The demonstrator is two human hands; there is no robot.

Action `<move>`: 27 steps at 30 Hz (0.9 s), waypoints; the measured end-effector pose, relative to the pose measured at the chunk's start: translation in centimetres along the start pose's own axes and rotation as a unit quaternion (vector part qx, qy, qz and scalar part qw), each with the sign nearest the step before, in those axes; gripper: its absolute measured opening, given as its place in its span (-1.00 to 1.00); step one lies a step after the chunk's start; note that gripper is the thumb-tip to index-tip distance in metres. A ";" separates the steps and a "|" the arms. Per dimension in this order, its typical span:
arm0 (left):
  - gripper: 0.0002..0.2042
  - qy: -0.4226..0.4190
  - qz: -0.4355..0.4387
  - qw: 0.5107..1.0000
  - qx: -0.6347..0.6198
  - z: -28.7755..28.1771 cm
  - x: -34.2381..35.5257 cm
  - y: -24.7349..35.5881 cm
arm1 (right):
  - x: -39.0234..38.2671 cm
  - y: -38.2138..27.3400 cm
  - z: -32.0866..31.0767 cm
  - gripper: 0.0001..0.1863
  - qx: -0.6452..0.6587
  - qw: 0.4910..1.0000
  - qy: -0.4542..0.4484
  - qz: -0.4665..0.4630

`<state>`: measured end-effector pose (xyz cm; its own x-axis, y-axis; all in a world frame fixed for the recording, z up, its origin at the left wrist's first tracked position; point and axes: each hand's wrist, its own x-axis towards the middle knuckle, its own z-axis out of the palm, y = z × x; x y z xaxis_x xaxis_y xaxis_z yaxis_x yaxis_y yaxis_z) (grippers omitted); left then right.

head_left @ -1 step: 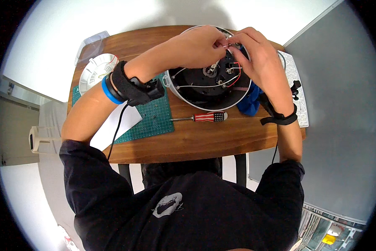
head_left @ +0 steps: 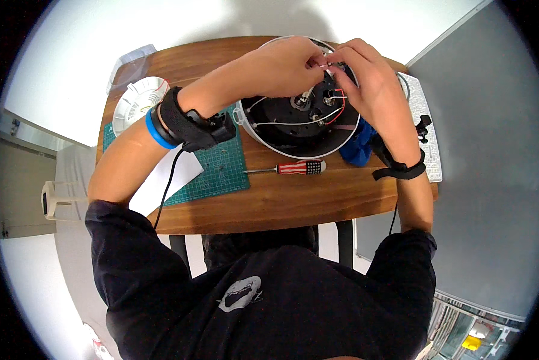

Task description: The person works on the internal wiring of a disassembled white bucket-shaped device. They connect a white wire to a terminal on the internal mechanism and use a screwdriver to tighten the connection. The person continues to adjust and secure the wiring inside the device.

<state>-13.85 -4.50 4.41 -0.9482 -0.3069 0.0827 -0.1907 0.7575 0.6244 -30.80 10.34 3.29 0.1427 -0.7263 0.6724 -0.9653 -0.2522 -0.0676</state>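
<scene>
"Fingers, left hand point(head_left: 296, 67): thumb and forefinger pinched together on a small part point(head_left: 325, 65). Right hand point(head_left: 370, 81): thumb and forefinger also pinched on it, from the other side."

"Small part, description?"

"Thin, perhaps a wire end; too small to name surely. Long axis roughly side to side, bridging the two sets of fingertips."

"Nearer hand?"

"Neither. Left tips meet it from the left, right tips from the right."

"Location?"

"Over the far right portion of the pot point(head_left: 275, 139), near its far rim. Gap to the base beneath: cannot tell."

"Pot, contents?"

"Black inside; one white wire point(head_left: 290, 123) across the near half; one red wire point(head_left: 344, 109), curved, on the near side of the fingertips."

"Surroundings?"

"Screwdriver point(head_left: 301, 167), one, lying crosswise just below the pot, handle right, untouched. Blue cloth point(head_left: 358, 149), one, at the pot's right. Green mat point(head_left: 224, 171), one, left."
</scene>
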 end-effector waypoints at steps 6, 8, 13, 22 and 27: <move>-0.68 0.000 0.014 1.000 0.023 0.1 0.2 -0.1 | -0.1 -0.8 -0.1 -0.82 -0.033 0.999 -0.026 0.020; -0.67 0.007 0.026 1.000 0.010 0.2 0.2 -0.6 | 0.0 -1.1 -0.2 -0.83 -0.039 0.999 -0.012 0.013; -0.67 0.002 0.021 0.999 0.034 0.0 0.1 -0.3 | -0.1 -0.9 -0.1 -0.84 -0.037 0.999 0.002 0.009; -0.66 0.000 0.026 1.000 0.016 0.1 -0.1 -0.2 | 0.0 -1.3 -0.3 -0.84 -0.030 0.999 0.006 0.012; -0.67 -0.001 0.025 0.999 0.021 0.1 -0.1 0.1 | -0.2 -1.0 -0.3 -0.85 -0.037 0.999 0.002 0.005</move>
<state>-13.80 -4.34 4.32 -0.9572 -0.2668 0.1124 -0.1529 0.7956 0.5862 -29.99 10.93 3.50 0.1317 -0.7262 0.6748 -0.9802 -0.1968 -0.0205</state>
